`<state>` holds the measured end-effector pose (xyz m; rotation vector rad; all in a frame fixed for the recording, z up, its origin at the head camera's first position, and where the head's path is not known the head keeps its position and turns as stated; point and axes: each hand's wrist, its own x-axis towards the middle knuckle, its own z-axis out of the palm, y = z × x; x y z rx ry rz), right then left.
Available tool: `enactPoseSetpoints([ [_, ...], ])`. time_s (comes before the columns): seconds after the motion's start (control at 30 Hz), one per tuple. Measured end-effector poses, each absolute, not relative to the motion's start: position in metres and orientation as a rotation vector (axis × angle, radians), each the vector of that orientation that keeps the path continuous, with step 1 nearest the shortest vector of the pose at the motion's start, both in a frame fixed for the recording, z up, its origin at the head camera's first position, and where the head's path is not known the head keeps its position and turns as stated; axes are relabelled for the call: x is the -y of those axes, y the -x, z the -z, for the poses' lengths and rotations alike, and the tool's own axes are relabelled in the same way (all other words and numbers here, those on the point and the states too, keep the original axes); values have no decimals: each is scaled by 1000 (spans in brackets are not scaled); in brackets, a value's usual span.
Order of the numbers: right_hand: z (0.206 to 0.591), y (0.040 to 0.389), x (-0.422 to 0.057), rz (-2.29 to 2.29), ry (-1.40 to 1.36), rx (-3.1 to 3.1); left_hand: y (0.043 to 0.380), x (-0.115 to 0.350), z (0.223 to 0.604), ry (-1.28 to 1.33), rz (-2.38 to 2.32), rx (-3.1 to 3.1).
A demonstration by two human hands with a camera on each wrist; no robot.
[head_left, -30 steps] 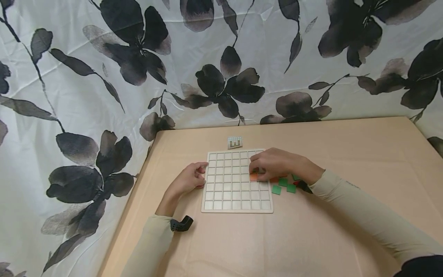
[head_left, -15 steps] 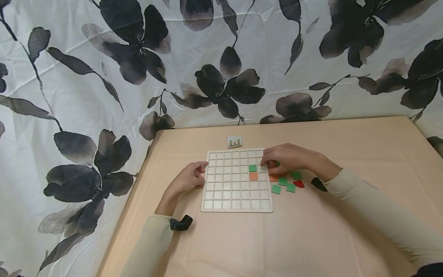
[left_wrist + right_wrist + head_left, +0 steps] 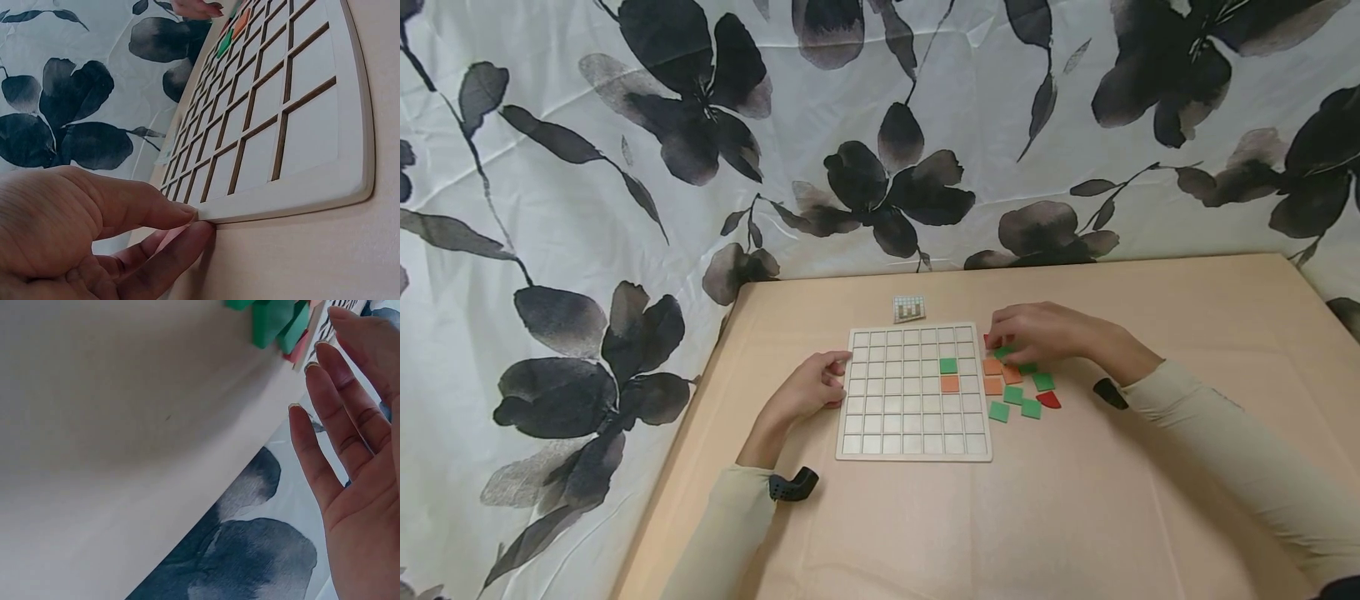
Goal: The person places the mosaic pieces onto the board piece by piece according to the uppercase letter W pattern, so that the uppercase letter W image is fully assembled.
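A white grid board (image 3: 902, 417) lies flat on the table, with one green tile (image 3: 948, 366) and one orange tile (image 3: 950, 383) in its cells. My left hand (image 3: 805, 388) pinches the board's left edge between thumb and finger, as the left wrist view shows up close. Over the loose tiles just right of the board hovers my right hand (image 3: 1047, 332), which partly hides some of them. In the right wrist view its fingers (image 3: 322, 394) are loosely bent with nothing seen between them. Loose tiles there are green (image 3: 1031, 408), orange (image 3: 992, 386) and red (image 3: 1048, 400).
A small card with a printed grid pattern (image 3: 909, 308) lies behind the board. The wooden table (image 3: 1075, 517) backs onto a floral curtain (image 3: 880, 100). A dark band (image 3: 793, 484) is on the left wrist.
My right hand has left the board and moved right over the loose tiles. The green tile in the grid, hidden before, is now visible above the orange one. My left hand stays put.
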<state>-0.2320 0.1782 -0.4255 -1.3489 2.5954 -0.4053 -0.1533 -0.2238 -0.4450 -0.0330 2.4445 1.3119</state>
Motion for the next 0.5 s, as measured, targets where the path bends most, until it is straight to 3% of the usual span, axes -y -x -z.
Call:
enactPoseSetpoints([
  [0.5, 431, 225, -181, 393, 1285, -2599, 151, 230, 445, 5, -1304, -2438],
])
